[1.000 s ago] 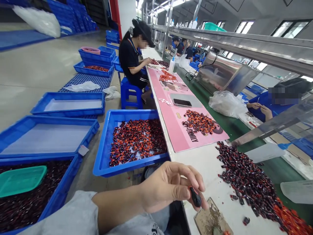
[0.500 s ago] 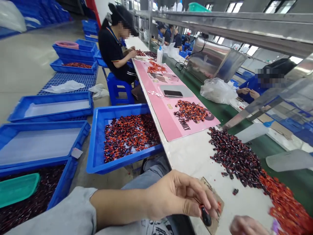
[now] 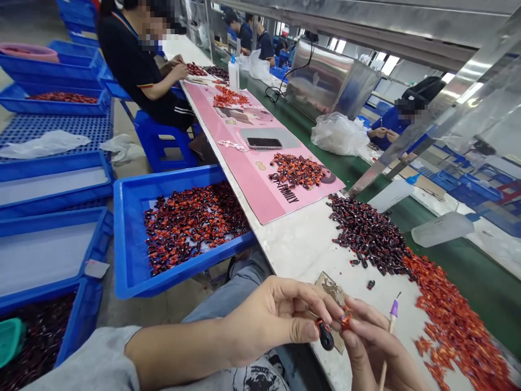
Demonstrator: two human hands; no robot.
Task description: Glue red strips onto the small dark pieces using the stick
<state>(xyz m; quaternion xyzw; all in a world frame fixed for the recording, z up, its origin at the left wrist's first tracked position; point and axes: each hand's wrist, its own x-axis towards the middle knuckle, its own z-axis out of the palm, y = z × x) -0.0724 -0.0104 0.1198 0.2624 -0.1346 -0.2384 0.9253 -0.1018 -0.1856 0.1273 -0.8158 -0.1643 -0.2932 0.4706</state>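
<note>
In the head view my left hand point(image 3: 280, 312) pinches a small glossy black piece point(image 3: 326, 338) with a red edge between thumb and fingertips. My right hand point(image 3: 380, 345) is right beside it, thumb and finger closed on a small orange-red piece point(image 3: 346, 320). Tucked in that same hand is a thin wooden stick point(image 3: 385, 369) with a purple tip point(image 3: 394, 308) and a fine needle-like end. The two pieces are close together; whether they touch I cannot tell. Below the hands a stained flat board point(image 3: 331, 287) lies on the white table.
Piles of black pieces point(image 3: 368, 233) and orange-red pieces point(image 3: 451, 304) lie right of my hands. A pink mat point(image 3: 244, 163) bears a phone point(image 3: 264, 143) and mixed pieces point(image 3: 299, 171). A blue tray point(image 3: 126, 233) stands at left. Squeeze bottles point(image 3: 442, 228) lean behind; co-workers sit beyond.
My right hand has come up and left to meet my left hand, now showing an orange-red piece and the purple-tipped stick. The view has swung right.
</note>
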